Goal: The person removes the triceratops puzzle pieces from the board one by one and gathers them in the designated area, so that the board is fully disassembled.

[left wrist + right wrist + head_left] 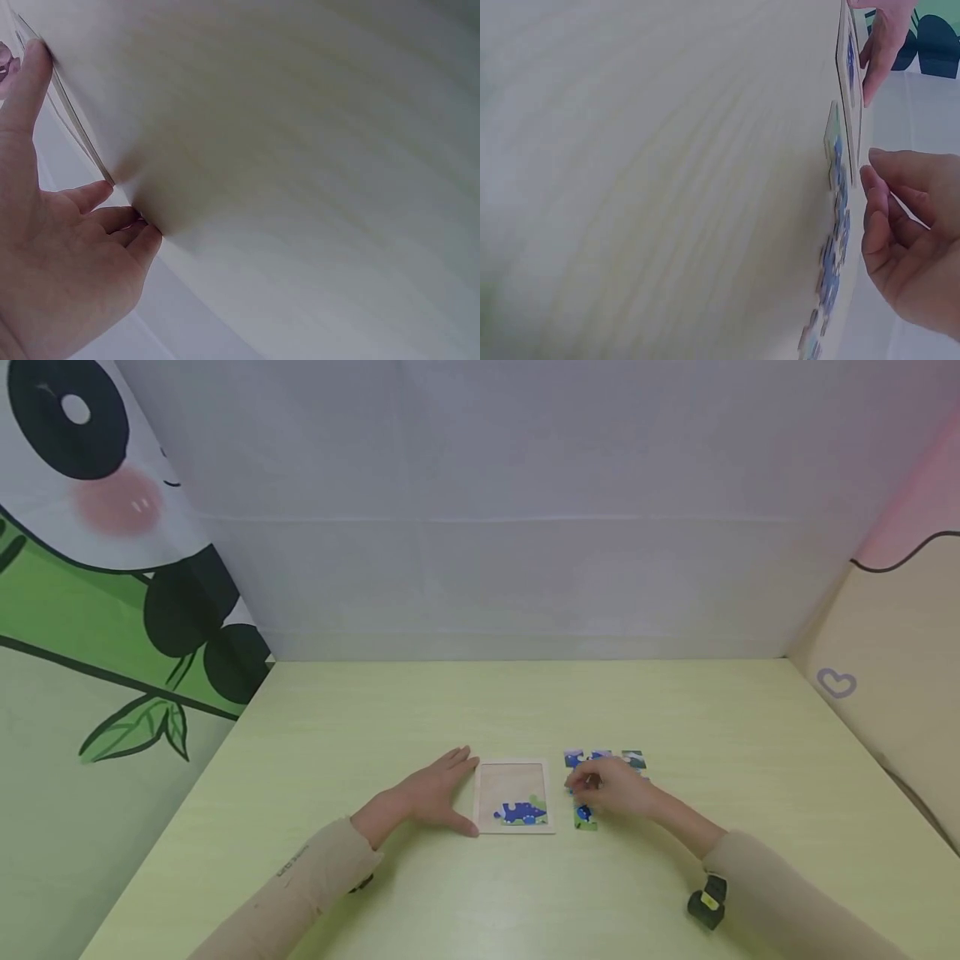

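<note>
A square wooden puzzle frame (551, 789) lies flat, with blue and green jigsaw pieces (522, 813) in its lower part. My left hand (431, 793) rests at the frame's left side, thumb near the lower corner and fingers near the upper one. In the left wrist view its fingertips touch the edge. Right of the frame lie several loose jigsaw pieces (585, 818), partly hidden under my right hand (618, 787). That hand hovers over them with fingers loosely bent. From the right wrist view, its thumb and fingertips show nothing between them.
Everything lies on a pale wood-grain table (375, 710). A light cloth wall (525, 577) stands behind it, and printed panels flank both sides. A dark device (707, 902) sits at the right wrist.
</note>
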Demonstrator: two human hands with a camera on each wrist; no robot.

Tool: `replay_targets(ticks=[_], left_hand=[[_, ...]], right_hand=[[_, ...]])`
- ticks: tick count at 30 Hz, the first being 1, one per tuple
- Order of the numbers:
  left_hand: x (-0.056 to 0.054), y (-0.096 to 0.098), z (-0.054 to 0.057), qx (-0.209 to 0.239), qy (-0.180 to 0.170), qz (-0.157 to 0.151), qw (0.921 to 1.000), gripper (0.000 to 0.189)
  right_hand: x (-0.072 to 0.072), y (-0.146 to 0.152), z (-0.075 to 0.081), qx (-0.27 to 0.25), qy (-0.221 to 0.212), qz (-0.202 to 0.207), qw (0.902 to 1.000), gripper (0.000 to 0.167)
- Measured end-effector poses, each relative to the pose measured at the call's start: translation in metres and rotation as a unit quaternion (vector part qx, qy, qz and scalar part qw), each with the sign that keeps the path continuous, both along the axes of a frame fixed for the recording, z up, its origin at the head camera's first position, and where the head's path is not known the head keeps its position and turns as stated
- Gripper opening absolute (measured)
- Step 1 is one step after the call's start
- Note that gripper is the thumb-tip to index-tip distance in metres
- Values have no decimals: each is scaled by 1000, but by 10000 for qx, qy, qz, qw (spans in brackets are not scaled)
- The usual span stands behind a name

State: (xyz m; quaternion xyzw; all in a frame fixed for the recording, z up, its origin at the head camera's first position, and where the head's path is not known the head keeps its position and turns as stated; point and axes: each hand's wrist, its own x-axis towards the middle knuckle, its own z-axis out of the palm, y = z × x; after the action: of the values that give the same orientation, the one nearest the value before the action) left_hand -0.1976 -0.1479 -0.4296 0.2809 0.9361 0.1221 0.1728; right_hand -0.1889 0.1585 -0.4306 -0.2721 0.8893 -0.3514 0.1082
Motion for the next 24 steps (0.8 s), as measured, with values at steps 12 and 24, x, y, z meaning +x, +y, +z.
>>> replay_targets(ticks=[12,24], left_hand=[[-2,2,0,107,-12,114,9999,108],[-4,6,3,160,-91,133,9997,107]], right_hand=[[-9,-57,0,-351,-247,299,9986,11],[-12,-72,-3,-223,-492,307,9981,12]])
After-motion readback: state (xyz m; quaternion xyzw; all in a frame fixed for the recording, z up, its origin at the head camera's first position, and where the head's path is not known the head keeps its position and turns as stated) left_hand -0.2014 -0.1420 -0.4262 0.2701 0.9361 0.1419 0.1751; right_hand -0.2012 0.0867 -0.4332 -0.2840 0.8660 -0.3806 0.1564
